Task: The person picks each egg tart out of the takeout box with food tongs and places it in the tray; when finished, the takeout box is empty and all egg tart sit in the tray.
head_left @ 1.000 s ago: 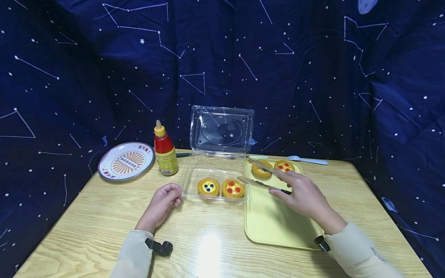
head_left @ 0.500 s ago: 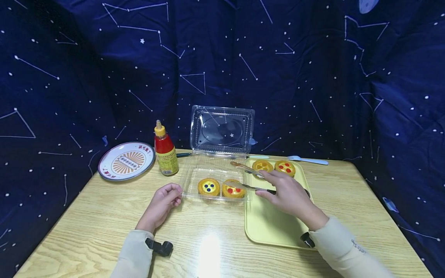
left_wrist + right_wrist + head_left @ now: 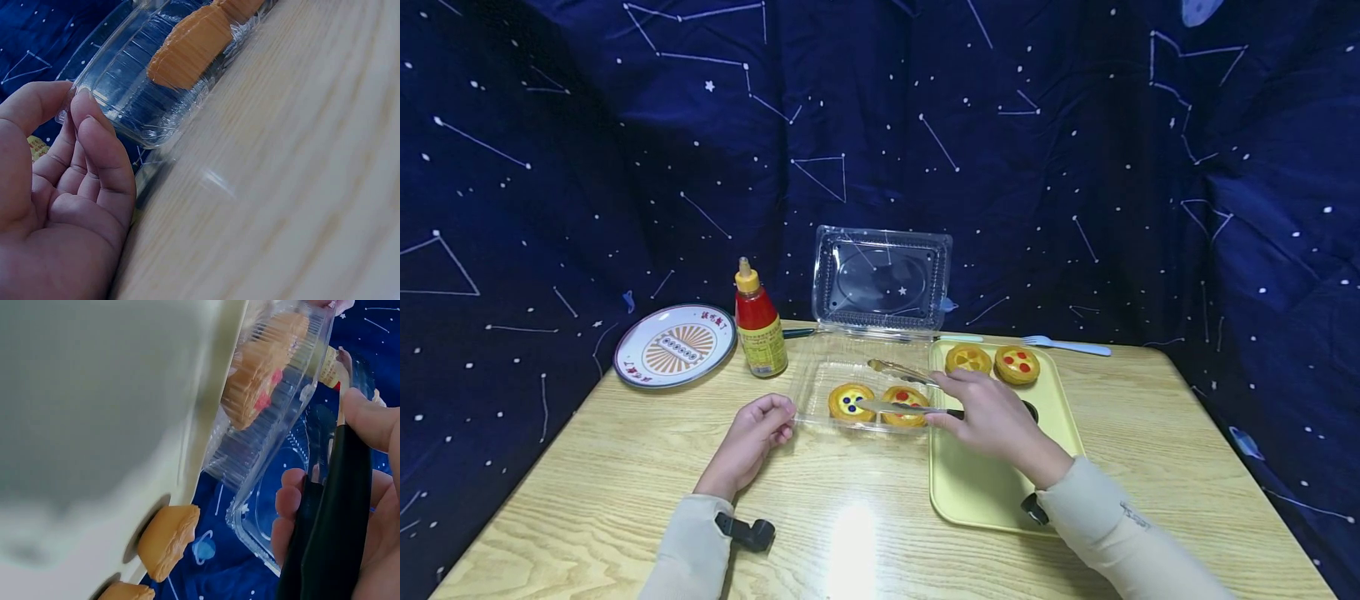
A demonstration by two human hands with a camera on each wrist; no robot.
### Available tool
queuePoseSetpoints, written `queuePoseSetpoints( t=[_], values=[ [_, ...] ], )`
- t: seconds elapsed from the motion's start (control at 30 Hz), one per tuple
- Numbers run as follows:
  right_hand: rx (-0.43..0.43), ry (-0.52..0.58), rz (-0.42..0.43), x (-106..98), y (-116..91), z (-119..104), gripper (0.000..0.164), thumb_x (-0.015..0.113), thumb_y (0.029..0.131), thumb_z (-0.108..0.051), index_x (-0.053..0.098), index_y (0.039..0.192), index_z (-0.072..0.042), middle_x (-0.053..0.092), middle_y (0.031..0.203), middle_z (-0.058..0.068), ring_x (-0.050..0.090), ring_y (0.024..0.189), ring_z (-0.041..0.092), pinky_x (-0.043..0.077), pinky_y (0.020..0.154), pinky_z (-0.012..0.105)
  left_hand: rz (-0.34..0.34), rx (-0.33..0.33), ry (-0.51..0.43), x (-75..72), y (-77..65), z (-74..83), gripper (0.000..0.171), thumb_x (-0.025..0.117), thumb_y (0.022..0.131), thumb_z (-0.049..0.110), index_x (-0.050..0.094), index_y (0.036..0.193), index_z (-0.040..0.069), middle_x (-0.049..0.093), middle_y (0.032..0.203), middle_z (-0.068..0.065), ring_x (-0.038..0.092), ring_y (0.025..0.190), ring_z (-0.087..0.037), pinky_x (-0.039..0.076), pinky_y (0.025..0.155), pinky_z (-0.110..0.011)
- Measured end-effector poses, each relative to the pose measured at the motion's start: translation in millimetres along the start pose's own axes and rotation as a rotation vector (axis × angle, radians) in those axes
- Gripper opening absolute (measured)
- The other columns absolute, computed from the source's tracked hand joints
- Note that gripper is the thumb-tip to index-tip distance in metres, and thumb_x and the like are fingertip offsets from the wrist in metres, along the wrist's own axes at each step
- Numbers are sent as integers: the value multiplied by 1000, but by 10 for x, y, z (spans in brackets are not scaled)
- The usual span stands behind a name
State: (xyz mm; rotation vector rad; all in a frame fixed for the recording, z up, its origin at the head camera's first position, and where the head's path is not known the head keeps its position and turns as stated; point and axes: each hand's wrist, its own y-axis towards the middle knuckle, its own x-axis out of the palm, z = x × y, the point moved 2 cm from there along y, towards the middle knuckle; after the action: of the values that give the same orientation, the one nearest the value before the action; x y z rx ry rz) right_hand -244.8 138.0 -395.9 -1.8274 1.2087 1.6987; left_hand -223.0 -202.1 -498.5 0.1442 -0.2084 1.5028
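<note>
My left hand [image 3: 754,437] pinches the near left corner of a clear plastic clamshell box [image 3: 811,392], its thumb and fingertip meeting on the rim [image 3: 69,103] in the left wrist view. Two egg tarts sit in the box's front row: a blue-dotted tart [image 3: 842,393] and a red-dotted tart [image 3: 898,393]. My right hand [image 3: 988,415] grips food tongs [image 3: 898,407] by black handles [image 3: 337,512]. The tongs' metal arms stand apart over the box, and no tart shows between them. Two more tarts, one yellow-patterned [image 3: 967,358] and one red-dotted [image 3: 1017,365], lie on the yellow tray [image 3: 970,492].
The box's lid [image 3: 882,279] stands raised at the back. Left of it are a sauce bottle [image 3: 762,329] and a patterned plate [image 3: 676,346]. A pale blue fork [image 3: 1067,346] lies behind the tray, which adjoins the box's right side.
My right hand has moved left with the tongs, carrying their tips from the tray's edge to over the box. The left hand keeps its hold on the rim.
</note>
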Motion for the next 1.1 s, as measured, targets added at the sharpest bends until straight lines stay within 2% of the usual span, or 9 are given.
queuePoseSetpoints(
  t=[0.13, 0.37, 0.67, 1.1],
  values=[
    [-30, -18, -17, 34, 45, -36, 59, 71, 88, -47, 61, 135, -11, 65, 122, 12, 64, 107, 30, 53, 86, 47, -3, 4, -4, -1, 3, 4, 7, 60, 97, 8, 57, 98, 1, 57, 85, -4, 55, 70, -11, 47, 61, -20],
    [-75, -79, -42, 94, 100, -61, 60, 69, 88, -49, 62, 133, -11, 66, 119, 11, 64, 106, 28, 54, 84, 45, -2, 2, 4, 5, 7, 1, 8, 59, 97, 8, 56, 99, 0, 57, 84, -4, 55, 70, -11, 47, 61, -20],
    [-111, -89, -55, 120, 153, -86, 57, 73, 87, -45, 64, 131, -11, 67, 114, 8, 65, 99, 26, 55, 80, 44, -3, -6, 7, 14, 11, 6, 15, 59, 98, 9, 54, 103, -5, 57, 84, -4, 55, 70, -11, 47, 61, -20],
    [-79, -130, -74, 152, 243, -128, 59, 73, 86, -49, 63, 131, -11, 67, 118, 9, 65, 100, 28, 55, 78, 45, 9, -8, 12, -3, 4, 1, 10, 57, 98, 7, 55, 101, -2, 57, 84, -5, 55, 69, -12, 47, 60, -20]
  ],
)
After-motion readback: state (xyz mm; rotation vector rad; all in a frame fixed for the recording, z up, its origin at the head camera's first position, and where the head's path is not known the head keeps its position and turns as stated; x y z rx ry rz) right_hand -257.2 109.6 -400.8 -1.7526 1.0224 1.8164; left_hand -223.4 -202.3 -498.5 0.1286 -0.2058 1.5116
